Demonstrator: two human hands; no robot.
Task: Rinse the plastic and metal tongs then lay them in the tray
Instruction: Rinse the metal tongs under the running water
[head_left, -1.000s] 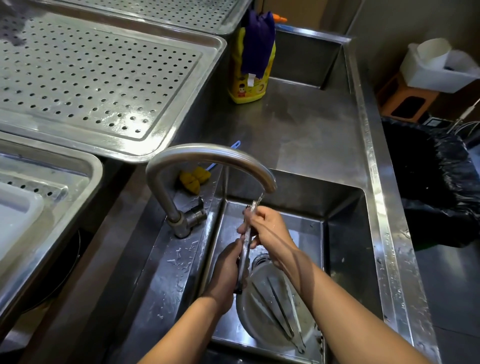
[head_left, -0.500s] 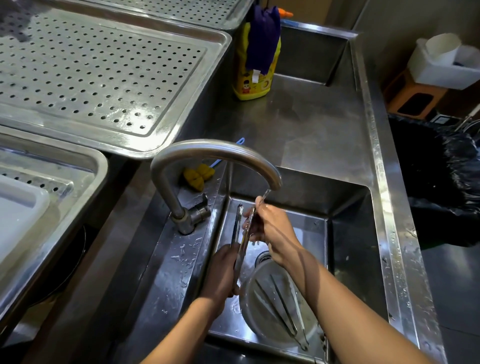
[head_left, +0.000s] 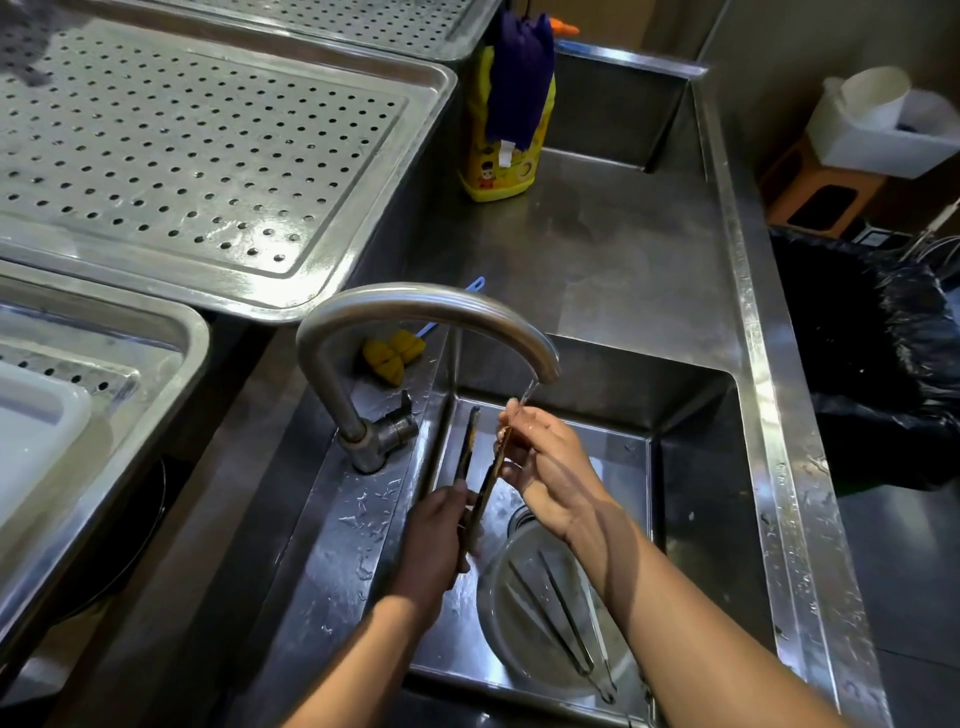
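A wet steel surface (head_left: 597, 270) rims the sink (head_left: 691, 467), where the faucet (head_left: 426, 306) runs. The left hand (head_left: 436, 545) has its grip curled round the hinge end of the dark tongs (head_left: 470, 447) — arms splayed upward — while the right hand (head_left: 550, 467) pinches one arm under the stream. Metal tongs (head_left: 556, 613) lie in a bowl (head_left: 488, 613) below.

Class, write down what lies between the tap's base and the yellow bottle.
A yellow sponge brush with a blue handle lies on the steel counter between the tap's base and the yellow bottle, seen in the head view.
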